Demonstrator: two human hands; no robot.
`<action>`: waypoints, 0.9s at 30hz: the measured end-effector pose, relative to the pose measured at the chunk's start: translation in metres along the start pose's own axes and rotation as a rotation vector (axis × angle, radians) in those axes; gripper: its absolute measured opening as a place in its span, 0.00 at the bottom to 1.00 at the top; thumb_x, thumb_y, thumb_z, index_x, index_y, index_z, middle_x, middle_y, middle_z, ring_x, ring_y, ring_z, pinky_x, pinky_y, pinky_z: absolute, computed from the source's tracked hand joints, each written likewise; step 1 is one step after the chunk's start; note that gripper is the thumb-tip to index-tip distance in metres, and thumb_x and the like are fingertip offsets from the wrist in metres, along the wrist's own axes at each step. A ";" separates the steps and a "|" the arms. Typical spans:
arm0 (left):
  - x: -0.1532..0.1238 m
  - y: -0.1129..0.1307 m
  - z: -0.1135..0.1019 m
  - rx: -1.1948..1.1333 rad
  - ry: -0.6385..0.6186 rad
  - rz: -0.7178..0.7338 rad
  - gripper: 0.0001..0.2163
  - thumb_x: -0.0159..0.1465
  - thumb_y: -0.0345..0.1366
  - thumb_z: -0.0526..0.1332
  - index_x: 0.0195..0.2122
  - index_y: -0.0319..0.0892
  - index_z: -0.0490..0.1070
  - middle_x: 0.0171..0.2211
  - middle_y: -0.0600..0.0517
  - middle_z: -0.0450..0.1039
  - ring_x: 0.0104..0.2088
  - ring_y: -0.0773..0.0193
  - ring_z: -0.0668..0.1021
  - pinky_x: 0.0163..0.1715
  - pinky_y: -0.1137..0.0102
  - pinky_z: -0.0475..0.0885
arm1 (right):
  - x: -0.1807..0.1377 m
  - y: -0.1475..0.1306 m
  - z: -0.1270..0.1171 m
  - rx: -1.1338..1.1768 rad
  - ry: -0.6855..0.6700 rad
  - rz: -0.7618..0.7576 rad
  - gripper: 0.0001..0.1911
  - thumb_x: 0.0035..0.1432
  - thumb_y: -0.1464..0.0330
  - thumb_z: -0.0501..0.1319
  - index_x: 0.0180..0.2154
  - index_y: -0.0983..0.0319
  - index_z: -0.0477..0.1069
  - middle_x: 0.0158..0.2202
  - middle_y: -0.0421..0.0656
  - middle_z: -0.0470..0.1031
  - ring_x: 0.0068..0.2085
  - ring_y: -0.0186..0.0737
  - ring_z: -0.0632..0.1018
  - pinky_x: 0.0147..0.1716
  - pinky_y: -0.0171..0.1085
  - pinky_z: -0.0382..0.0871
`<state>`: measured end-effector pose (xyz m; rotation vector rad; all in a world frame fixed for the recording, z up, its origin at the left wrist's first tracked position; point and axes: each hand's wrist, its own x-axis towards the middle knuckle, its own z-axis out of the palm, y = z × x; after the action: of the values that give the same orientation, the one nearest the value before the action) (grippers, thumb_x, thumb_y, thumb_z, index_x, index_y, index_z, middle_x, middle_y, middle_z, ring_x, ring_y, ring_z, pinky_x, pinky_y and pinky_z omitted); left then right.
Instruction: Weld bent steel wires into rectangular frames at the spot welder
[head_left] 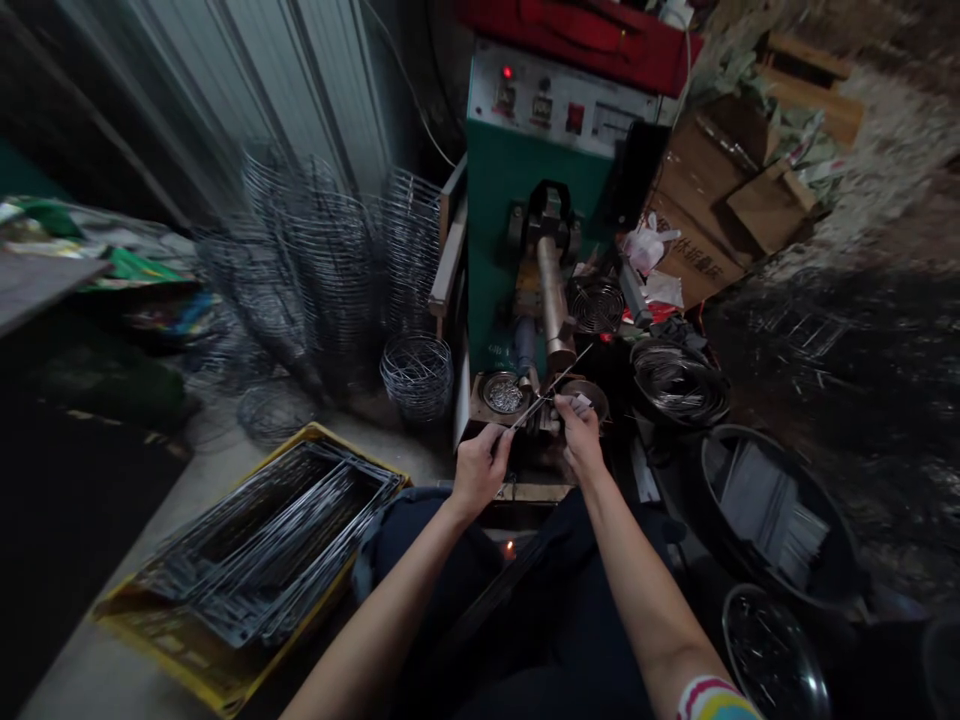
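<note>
My left hand [480, 470] is closed around the near end of a thin metal rod [531, 412], which slants up and to the right in front of a machine's thick metal arm [553, 300]. My right hand [579, 432] is closed in a pinch close to the rod, beside the machine's lower tip; what its fingers hold is too small to make out. To the left of the rod, a round dish [502, 393] holds small shiny metal pieces. Another round dish [587, 392] sits just behind my right hand, partly hidden by it.
The green machine [495, 240] has a lit red lamp. Left, a yellow crate [217, 690] holds long wire frames; wire baskets [322, 260] stand stacked behind. Right are a coil of wire [679, 385], a black tub [712, 510] of flat pieces and cardboard boxes [690, 200].
</note>
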<state>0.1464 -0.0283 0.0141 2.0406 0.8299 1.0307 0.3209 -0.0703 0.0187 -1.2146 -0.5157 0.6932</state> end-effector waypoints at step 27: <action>-0.071 -0.031 -0.101 0.455 -0.030 0.264 0.10 0.67 0.37 0.55 0.29 0.42 0.71 0.21 0.53 0.72 0.22 0.67 0.73 0.23 0.73 0.60 | -0.136 0.034 -0.097 -0.598 -0.350 0.404 0.27 0.48 0.46 0.66 0.34 0.63 0.74 0.26 0.41 0.73 0.25 0.34 0.72 0.23 0.32 0.64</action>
<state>0.0194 -0.0366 0.0052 2.6001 0.8533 1.0143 0.2871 -0.2270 -0.0410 -1.7974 -0.8149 1.1581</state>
